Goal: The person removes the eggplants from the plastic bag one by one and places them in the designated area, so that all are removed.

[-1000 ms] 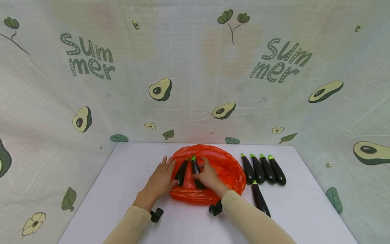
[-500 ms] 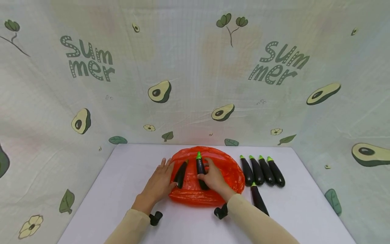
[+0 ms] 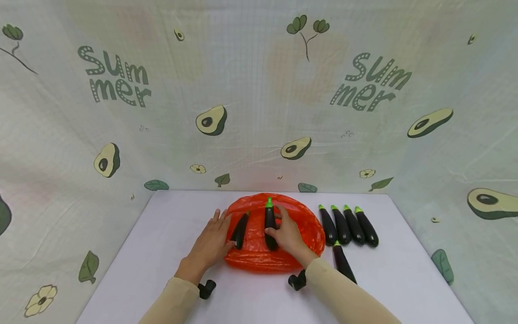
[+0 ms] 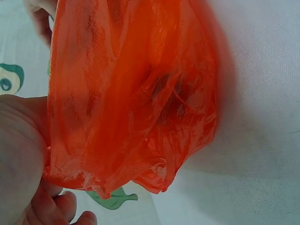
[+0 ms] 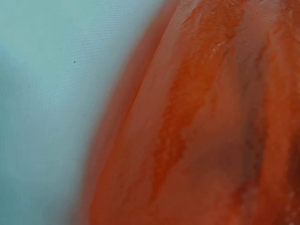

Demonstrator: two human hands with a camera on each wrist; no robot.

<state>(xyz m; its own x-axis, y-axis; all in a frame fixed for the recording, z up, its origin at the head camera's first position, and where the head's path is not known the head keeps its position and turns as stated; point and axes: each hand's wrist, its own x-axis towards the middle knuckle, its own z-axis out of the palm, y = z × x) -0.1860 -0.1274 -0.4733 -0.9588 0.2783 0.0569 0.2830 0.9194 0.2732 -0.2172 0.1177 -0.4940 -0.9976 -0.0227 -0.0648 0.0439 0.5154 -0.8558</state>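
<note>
A red plastic bag (image 3: 259, 262) lies with its mouth spread wide on the white table. My right hand (image 3: 289, 234) grips an eggplant (image 3: 270, 220) inside the bag's mouth, its green stem pointing away from me. To its left, a second eggplant (image 3: 240, 231) rests tilted in the bag. At the left rim is my left hand (image 3: 209, 239), with the bag's edge between thumb and fingers. The left wrist view shows this hand (image 4: 21, 159) at the red film (image 4: 122, 126). In the right wrist view, only the bag's side (image 5: 187, 150) and white cloth appear; the hand is hidden.
Several eggplants (image 3: 343, 225) lie side by side to the right of the bag. Another eggplant (image 3: 343, 263) lies in front of them, beside my right sleeve (image 3: 344, 292). A printed cloth (image 3: 251, 90) rises behind the table (image 3: 174, 216).
My right hand has moved a little to the right with the eggplant, which now stands straighter with its stem farther back. The left hand has stayed at the bag's rim.
</note>
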